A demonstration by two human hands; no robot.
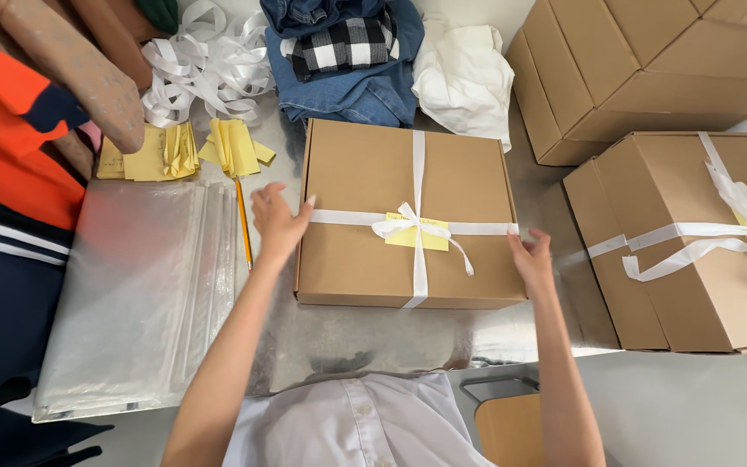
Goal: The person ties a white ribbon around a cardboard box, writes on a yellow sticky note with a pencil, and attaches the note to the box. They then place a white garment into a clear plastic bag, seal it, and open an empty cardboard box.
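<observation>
Head view: ribboned cardboard box [365, 216] at centre.
Left hand [277, 220]: nine o'clock edge, fingers spread, touching.
Right hand [532, 259]: three o'clock edge, fingers curled against it.

front: bare table strip [365, 333], free
left: pencil [243, 223], bags [140, 294] close
right: tied box [693, 242] near, narrow gap
back: clothes [347, 60] block

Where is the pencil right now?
In the head view, the pencil lies on the table left of the ribboned box, just beside the left hand, along the right edge of the clear plastic bags, below the yellow notes.
</observation>
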